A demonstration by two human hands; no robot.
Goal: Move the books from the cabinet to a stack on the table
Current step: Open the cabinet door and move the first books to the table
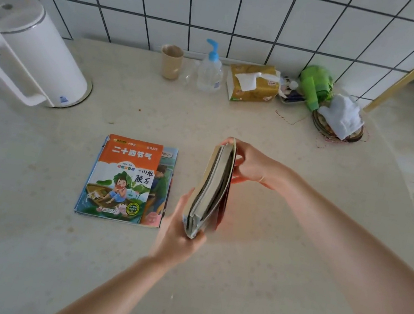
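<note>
A small stack of thin picture books [126,179] lies flat on the beige table [29,210], an orange-topped cover uppermost. To its right, a bundle of several thin books [212,187] stands on edge above the table, page edges facing me. My left hand [177,236] grips the bundle's near lower end. My right hand [251,163] grips its far upper end, fingers curled over the edge. The cabinet is out of view.
A white electric kettle [29,52] stands at the back left. Along the tiled wall sit a beige cup [171,61], a pump bottle [210,70], a tissue pack [253,82], a green object [315,84] and a white cloth [342,116] on a round mat.
</note>
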